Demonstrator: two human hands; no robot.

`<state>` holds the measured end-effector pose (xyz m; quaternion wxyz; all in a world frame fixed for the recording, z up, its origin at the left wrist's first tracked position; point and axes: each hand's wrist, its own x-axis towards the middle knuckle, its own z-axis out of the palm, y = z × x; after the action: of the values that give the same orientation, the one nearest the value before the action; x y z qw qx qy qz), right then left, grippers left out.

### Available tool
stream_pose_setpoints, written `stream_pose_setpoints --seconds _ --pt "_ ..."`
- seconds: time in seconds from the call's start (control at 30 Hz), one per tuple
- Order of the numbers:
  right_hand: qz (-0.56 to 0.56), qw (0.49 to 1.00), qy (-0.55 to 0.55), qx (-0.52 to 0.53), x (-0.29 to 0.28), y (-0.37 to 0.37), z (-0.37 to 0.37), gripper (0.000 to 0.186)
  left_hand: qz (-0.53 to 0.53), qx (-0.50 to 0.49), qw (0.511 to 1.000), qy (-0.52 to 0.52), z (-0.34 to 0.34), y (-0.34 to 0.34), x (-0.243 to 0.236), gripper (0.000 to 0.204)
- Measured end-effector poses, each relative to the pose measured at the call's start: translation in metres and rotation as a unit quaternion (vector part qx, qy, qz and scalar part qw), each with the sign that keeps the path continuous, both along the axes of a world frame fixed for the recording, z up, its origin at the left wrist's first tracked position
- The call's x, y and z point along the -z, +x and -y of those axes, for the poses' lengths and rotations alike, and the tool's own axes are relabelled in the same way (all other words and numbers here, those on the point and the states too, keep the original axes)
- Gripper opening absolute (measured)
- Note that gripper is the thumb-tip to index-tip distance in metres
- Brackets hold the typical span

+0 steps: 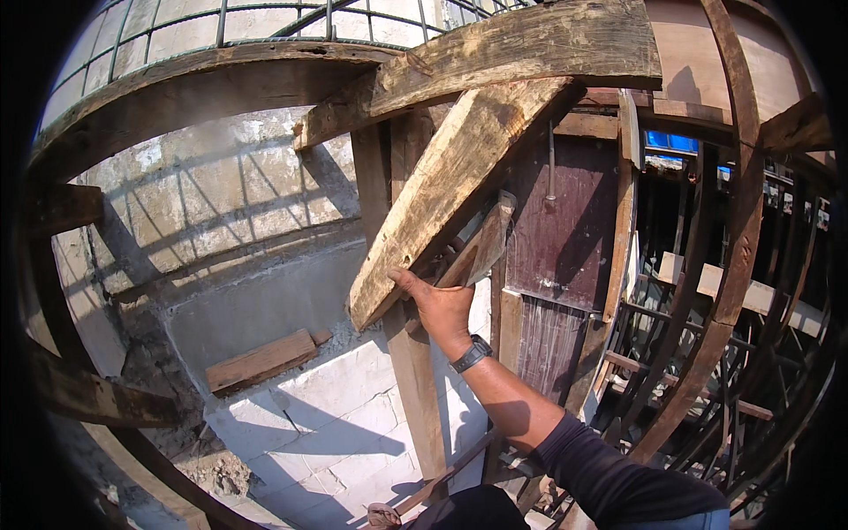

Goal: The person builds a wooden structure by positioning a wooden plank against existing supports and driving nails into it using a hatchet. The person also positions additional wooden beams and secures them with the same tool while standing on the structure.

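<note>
Gripping the lower end of the angled timber [459, 168] with the right hand [444, 314], just below the top beam [521, 55]. Looks roughly positioned; can't tell if fastened. Can't see the left hand.

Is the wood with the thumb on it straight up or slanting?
Slanting, in this view: the timber runs from the right hand up rightward toward the crossbeam.

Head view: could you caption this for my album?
Sunlit right hand, watch at its wrist, against a slanted, weathered timber.
</note>
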<state>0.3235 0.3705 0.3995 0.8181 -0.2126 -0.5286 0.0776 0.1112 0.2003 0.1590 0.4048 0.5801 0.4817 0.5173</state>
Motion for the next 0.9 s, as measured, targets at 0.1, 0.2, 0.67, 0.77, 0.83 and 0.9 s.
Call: stream_pose_setpoints --seconds 0.1,0.2,0.67,0.77,0.83,0.9 --pt "-0.004 1.000 -0.006 -0.011 0.002 -0.002 -0.006 0.077 -0.006 -0.012 1.000 -0.008 0.007 -0.011 0.008 0.031" --pt "0.010 1.000 0.001 -0.018 -0.005 0.004 0.004 0.073 -0.013 -0.033 0.999 -0.023 0.018 -0.023 0.018 0.031" --pt "0.025 1.000 -0.008 -0.005 -0.005 -0.002 0.018 0.047 -0.065 -0.162 0.973 -0.152 0.129 -0.093 0.098 0.032" --pt "0.025 0.999 0.006 -0.029 -0.012 -0.003 0.021 0.037 -0.084 -0.183 0.963 -0.179 0.169 -0.105 0.112 0.033" --pt "0.037 0.999 0.020 0.018 -0.012 -0.001 0.017 0.034 -0.104 -0.192 0.955 -0.200 0.196 -0.113 0.122 0.033" --pt "0.042 0.999 0.006 0.013 -0.011 -0.002 0.016 0.033 -0.124 -0.201 0.945 -0.225 0.226 -0.123 0.132 0.033"
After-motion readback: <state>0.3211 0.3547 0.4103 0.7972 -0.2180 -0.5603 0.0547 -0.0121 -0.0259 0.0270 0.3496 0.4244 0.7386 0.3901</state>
